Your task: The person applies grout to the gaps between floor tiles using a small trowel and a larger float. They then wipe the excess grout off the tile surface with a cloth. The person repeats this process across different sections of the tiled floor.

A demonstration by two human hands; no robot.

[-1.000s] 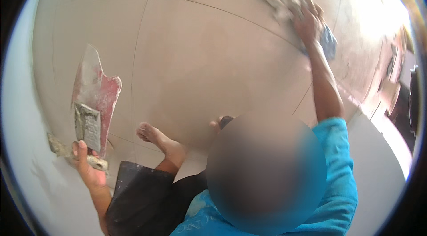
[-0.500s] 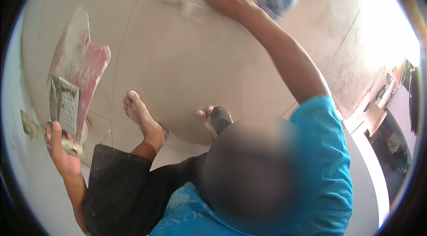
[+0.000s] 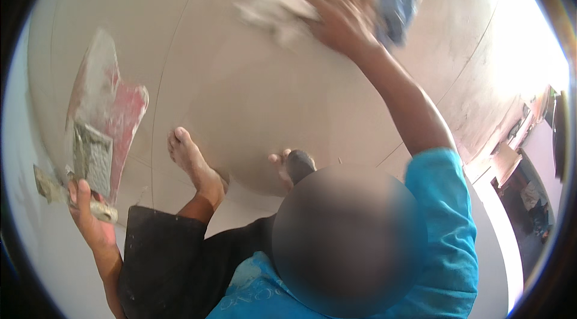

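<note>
My left hand (image 3: 91, 220) is closed around the pale handle of a putty knife (image 3: 104, 211), whose stained blade sticks out to the left. Just beyond those fingers is a square blade (image 3: 93, 156) caked with pale putty. It overlaps a worn red, putty-smeared sheet (image 3: 131, 105) with a notched edge; how these pieces are gripped is partly hidden. Far ahead, my right hand (image 3: 339, 21) lies flat with spread fingers on a bunched cream rag (image 3: 273, 9), blurred by motion. A blue-grey cloth (image 3: 398, 6) is bunched against its right side.
Large beige floor tiles (image 3: 234, 84) with thin joints spread out ahead. My bare left foot (image 3: 193, 159) and my right foot (image 3: 294, 164), with a dark covering, are on them. A pale wall (image 3: 24, 138) runs along the left. Assorted items (image 3: 532, 196) lie at the right.
My right hand has swept rightward and slightly nearer, dragging the cream rag and blue-grey cloth along. The left hand and its tools have dropped slightly toward me.
</note>
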